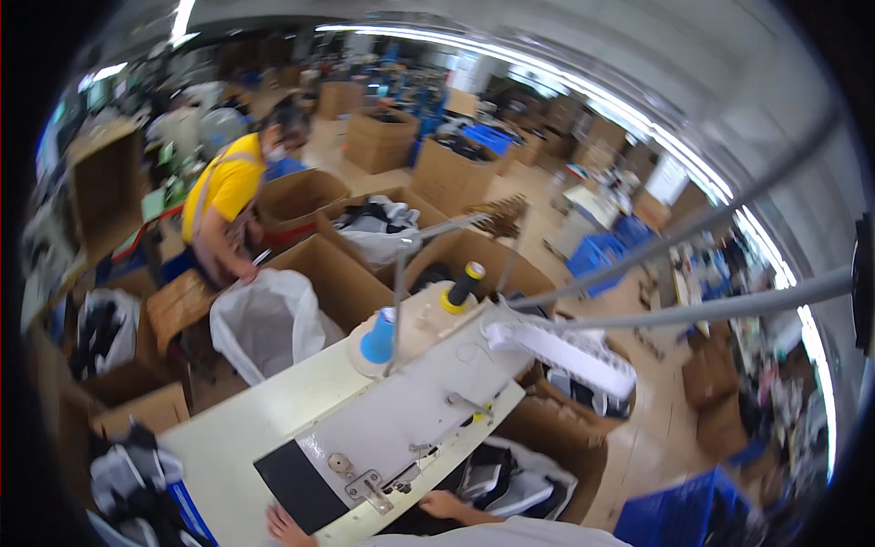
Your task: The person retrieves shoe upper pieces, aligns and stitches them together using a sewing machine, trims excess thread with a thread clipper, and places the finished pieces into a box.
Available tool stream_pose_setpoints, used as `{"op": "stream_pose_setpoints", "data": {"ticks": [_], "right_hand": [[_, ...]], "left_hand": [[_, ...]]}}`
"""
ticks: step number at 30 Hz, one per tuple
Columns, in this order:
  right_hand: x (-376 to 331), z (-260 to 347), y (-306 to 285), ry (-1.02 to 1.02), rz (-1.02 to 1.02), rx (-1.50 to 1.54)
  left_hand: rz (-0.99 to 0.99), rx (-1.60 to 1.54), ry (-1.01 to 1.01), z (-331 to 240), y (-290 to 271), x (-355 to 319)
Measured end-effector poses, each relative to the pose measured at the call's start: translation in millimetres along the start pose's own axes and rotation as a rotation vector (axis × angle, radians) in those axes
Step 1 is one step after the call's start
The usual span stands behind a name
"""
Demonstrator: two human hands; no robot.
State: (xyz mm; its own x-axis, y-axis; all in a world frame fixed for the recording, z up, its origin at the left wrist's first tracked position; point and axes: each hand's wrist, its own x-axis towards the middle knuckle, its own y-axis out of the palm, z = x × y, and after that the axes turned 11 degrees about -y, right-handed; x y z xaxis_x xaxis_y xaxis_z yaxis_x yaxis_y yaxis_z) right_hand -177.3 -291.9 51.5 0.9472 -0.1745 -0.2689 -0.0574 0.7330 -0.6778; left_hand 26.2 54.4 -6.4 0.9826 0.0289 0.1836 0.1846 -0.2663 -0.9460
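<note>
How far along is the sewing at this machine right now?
Done: nothing sewn shows on the table. In hand: a black fabric piece lies flat beside the sewing machine, with the left hand at its near edge and the right hand at the table's front edge. Left: the fabric is not yet under the needle, and dark pieces wait in the bag below.

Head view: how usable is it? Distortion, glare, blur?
Head view: strong fisheye, the metal rods and ceiling light strips bow toward the rim, corners black. Light strips blown out, mild glare on the white sewing machine. Overall soft, motion-blurred. Left hand and right hand sit cropped at the lower edge.
</note>
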Motion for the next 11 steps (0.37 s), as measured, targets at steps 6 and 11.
{"op": "stream_pose_setpoints", "data": {"ticks": [6,11], "right_hand": [[-135,-61,38,0.868,-0.629,0.082],[-292,-60,95,0.764,-0.943,0.296]], "left_hand": [[-0.066,0.045,0.076,-8,34,11],[-0.085,0.119,0.011,12,48,10]]}}
